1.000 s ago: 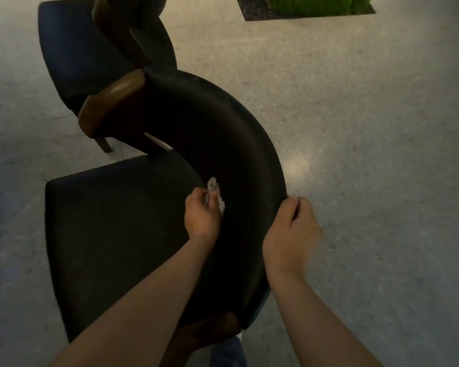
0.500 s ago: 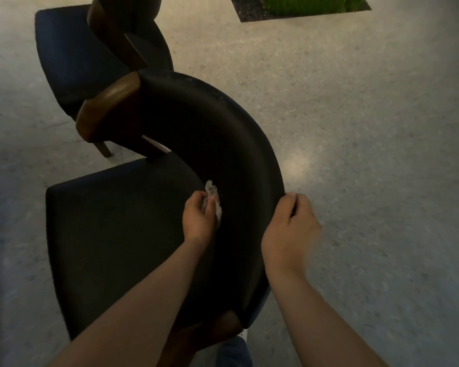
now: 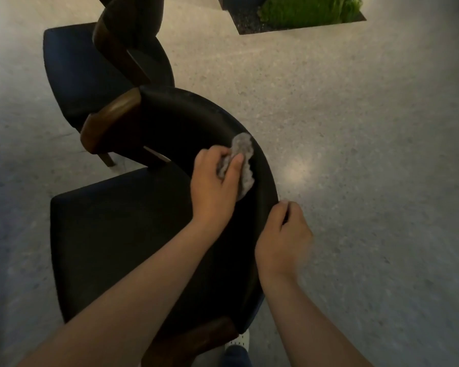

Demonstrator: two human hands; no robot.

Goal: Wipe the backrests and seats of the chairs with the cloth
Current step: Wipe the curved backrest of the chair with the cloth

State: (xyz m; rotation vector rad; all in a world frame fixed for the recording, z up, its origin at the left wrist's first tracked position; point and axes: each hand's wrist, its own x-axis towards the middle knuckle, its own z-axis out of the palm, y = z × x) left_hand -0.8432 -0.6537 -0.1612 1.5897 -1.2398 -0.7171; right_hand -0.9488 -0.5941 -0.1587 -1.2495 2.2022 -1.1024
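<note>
A dark chair stands right below me, with a black seat and a curved black backrest ending in a brown wooden arm. My left hand holds a crumpled grey cloth and presses it against the inner face of the backrest, near its top edge. My right hand grips the backrest's outer rim just to the right, fingers curled over the edge.
A second dark chair stands just behind the first, its wooden back frame touching or nearly touching it. A sunken planter with green plants lies at the top right. Speckled pale floor spreads to the right. My shoe shows at the bottom.
My left hand has slid the cloth up and along the inside of the backrest toward its top edge. My right hand keeps its grip on the rim.
</note>
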